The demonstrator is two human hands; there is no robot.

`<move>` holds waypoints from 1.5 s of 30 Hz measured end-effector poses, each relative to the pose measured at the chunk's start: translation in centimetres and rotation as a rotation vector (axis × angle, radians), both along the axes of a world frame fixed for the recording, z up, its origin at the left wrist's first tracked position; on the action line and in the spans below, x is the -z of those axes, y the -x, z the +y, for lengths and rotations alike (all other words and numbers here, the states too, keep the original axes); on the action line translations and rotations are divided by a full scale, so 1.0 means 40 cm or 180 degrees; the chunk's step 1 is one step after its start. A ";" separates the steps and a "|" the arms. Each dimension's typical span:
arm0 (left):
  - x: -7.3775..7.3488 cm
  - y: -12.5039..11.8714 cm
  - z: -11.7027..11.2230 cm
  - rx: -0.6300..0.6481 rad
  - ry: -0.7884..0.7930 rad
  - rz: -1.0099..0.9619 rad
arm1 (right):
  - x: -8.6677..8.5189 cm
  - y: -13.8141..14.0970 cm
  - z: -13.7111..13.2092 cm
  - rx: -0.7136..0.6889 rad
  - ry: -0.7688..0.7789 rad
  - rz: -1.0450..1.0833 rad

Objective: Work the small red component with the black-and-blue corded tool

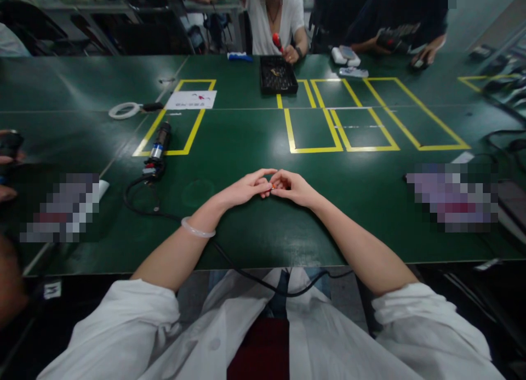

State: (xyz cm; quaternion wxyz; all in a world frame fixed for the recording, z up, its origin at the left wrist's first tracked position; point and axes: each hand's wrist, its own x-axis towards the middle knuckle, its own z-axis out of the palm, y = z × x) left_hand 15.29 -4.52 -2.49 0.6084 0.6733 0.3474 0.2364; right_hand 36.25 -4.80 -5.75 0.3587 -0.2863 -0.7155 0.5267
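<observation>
There is 1 view, from a camera worn on the person's head, looking forward and steeply down across the green desk [246, 149]. The desk's near edge crosses the lower half of the frame, with the person's own white sleeves below it, very close. The far edge lies near the top, where 2 other people sit facing the camera. The wide lens bends the desk's edges.

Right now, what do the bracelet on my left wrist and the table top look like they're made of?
The bracelet looks like pale translucent stone or glass, maybe jade: a smooth, milky, rigid ring with a soft sheen. The table top looks like a dark green rubbery or vinyl mat, semi-glossy, mirroring the ceiling lights, with yellow tape outlines stuck on it.
</observation>
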 end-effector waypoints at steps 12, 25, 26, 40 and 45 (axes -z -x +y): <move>0.037 0.016 0.006 -0.0455 0.0220 -0.0135 | 0.001 -0.006 0.002 0.0390 -0.0317 -0.0154; 0.040 0.008 0.004 -0.0379 -0.0007 0.0011 | -0.009 -0.007 -0.004 0.0579 -0.0712 -0.0451; 0.040 0.007 0.004 -0.0373 -0.0013 0.0010 | -0.009 -0.007 -0.004 0.0572 -0.0721 -0.0466; 0.035 0.001 -0.010 -0.0348 -0.0305 0.0047 | -0.012 -0.004 -0.008 0.0562 -0.0835 -0.0605; 0.035 -0.001 -0.011 -0.0349 -0.0274 0.0077 | -0.014 -0.003 -0.007 0.0538 -0.0867 -0.0633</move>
